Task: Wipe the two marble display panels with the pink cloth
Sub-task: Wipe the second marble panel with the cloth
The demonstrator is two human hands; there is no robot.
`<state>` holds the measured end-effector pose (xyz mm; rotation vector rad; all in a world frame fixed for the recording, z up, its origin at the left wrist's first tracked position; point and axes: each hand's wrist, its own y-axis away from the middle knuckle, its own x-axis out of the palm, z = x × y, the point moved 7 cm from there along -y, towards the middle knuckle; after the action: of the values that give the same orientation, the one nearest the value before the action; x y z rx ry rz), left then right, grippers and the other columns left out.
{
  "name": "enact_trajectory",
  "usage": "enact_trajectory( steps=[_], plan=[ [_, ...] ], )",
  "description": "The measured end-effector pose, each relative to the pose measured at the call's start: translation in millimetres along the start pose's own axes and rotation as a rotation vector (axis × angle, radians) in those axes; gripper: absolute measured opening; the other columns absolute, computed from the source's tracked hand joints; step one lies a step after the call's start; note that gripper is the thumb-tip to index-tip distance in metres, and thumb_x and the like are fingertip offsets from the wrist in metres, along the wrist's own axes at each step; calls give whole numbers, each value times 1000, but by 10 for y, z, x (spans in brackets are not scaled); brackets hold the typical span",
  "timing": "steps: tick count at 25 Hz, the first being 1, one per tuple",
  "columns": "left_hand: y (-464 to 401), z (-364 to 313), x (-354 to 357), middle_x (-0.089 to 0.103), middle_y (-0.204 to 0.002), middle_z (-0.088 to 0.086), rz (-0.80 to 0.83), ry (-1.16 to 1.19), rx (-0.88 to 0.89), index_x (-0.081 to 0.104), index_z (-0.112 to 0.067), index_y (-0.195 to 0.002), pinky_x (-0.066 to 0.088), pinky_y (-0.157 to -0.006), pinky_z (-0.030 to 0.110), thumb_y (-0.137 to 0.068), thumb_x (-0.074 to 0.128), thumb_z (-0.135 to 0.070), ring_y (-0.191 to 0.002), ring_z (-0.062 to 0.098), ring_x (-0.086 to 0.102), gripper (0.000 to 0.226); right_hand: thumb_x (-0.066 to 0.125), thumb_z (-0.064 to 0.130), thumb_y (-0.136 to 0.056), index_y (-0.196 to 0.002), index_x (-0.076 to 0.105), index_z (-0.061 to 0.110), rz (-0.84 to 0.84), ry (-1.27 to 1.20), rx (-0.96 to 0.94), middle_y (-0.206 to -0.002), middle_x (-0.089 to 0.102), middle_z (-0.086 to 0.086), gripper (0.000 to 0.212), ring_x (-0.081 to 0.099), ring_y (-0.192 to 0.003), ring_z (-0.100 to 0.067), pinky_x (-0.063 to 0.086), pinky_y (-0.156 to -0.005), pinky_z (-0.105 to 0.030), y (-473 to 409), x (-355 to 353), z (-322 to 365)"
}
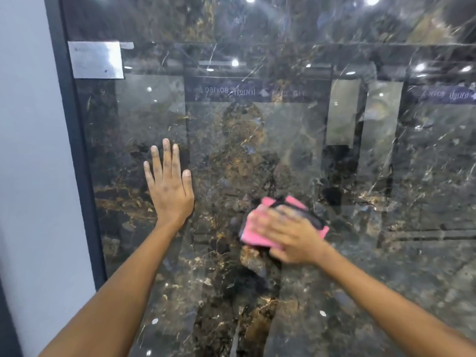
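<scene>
A dark, glossy marble panel (pixel 360 266) with gold and white veins fills the view and stands upright in front of me. My right hand (pixel 288 233) presses a folded pink cloth (pixel 252 235) with a dark edge flat against the panel near its middle; the hand is blurred by motion. My left hand (pixel 170 186) lies flat on the panel to the left, fingers spread and pointing up, holding nothing. Only one panel can be told apart here.
A dark metal frame (pixel 77 161) borders the panel on the left, with a pale wall (pixel 31 150) beyond it. A small silver label (pixel 96 60) sticks to the panel's upper left. Ceiling lights and showroom signs reflect in the polished surface.
</scene>
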<state>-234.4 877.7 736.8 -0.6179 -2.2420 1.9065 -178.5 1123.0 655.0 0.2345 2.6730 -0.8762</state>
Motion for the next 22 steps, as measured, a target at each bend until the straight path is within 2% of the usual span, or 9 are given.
enact_trajectory(
  steps=[2,5,6,11,12,16,17,19,22],
  plan=[
    [-6,-11,3,8,-164,5,3,-11,4,14,-11,-156,0,-122,47,-102,25,-31,-151,27,2,58,53,23,-79,-145,37,14,-204,-31,407,-150,37,-13,68,38,-136,-30,32,-107,-44,-158,-384,-1009],
    [-6,-28,0,8,-164,5,-2,-19,10,15,-11,-156,0,-122,47,-102,26,-30,-151,29,3,58,47,20,-82,-147,40,16,-379,-160,944,-154,36,-8,66,30,-143,-29,22,-112,-46,-825,-899,-2012],
    [-3,-30,-5,10,-163,5,-8,-14,15,17,-11,-155,0,-122,46,-102,27,-30,-151,29,4,58,49,17,-79,-147,41,14,-391,-157,913,-154,37,-9,68,27,-143,-27,21,-112,-45,-1067,-892,-1879],
    [-190,-34,-125,26,-158,9,-60,85,-57,36,-8,-146,3,-120,44,-100,33,-27,-147,27,16,50,56,30,-75,-149,38,18,4,17,8,-157,30,-6,78,21,-147,-24,15,-116,-46,-698,-137,-116],
    [-250,-38,-120,22,-160,9,-49,75,-59,31,-9,-149,1,-121,43,-101,32,-28,-149,27,13,52,60,31,-74,-149,38,21,-15,34,63,-157,33,-4,79,23,-146,-23,14,-116,-47,-497,-173,-298],
    [-295,-54,-48,5,-164,5,-30,-35,-59,10,-12,-156,-5,-121,43,-103,25,-29,-151,25,-1,58,50,34,-85,-151,29,30,-218,-126,1020,-160,23,2,70,10,-148,-30,6,-113,-65,-392,-880,-2257],
    [-287,-53,-41,5,-164,5,-30,-36,-58,9,-12,-156,-5,-121,42,-103,25,-29,-151,24,-1,58,45,37,-86,-152,28,31,-252,-134,1099,-161,21,3,68,7,-149,-30,6,-113,-66,-605,-1043,-2564],
    [-277,-38,-43,5,-164,5,-19,-24,-43,9,-13,-156,-7,-121,40,-102,24,-29,-151,23,-1,58,47,35,-84,-150,31,29,-290,-76,978,-159,26,0,68,13,-148,-31,10,-115,-62,-1240,-1145,-2584],
    [-285,-35,-54,6,-164,5,-22,-12,-35,12,-12,-156,-7,-122,39,-102,25,-29,-151,22,-1,59,50,30,-80,-144,30,25,-279,41,377,-153,32,-6,67,25,-142,-36,14,-113,-62,-1698,-795,-1408]
  ],
)
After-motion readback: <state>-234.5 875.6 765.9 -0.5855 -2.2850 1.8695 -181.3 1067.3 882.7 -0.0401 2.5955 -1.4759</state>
